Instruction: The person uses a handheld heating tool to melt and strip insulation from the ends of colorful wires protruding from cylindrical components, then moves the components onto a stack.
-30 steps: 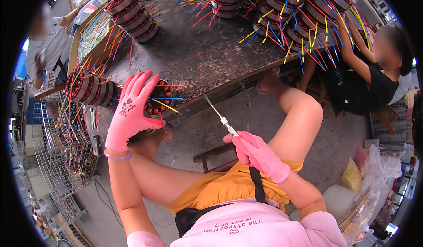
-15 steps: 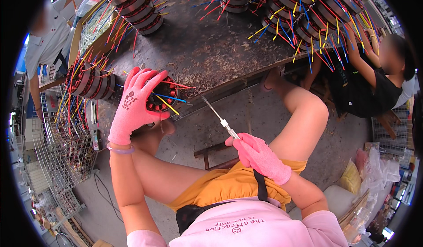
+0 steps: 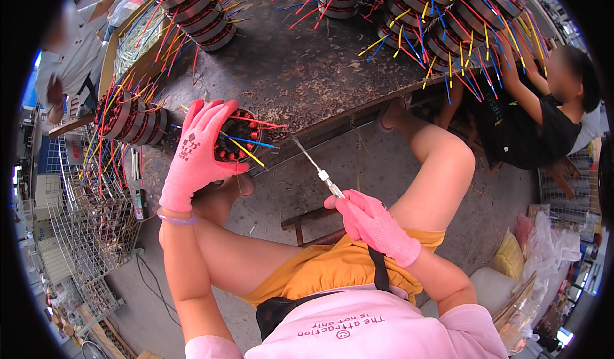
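Observation:
My left hand, in a pink coated glove, wraps around the side of a motor stator near the table's front edge. The stator's open end shows red windings, with red, blue and yellow leads sticking out to the right. Part of the stator is hidden behind the hand. My right hand, also gloved, is closed on the handle of a slim tool with a thin metal shaft and a white collar. Its tip points up and left, just right of the stator and apart from it.
Stacked stators with loose leads stand on the dark worn table: one stack at the back left, others at the right, and one lying row at the left. A wire rack stands left. A co-worker sits right, another person left.
My left hand has shifted slightly on the stator, and more of its end shows. The right hand and tool have drifted slightly left. The person at left has moved their arms.

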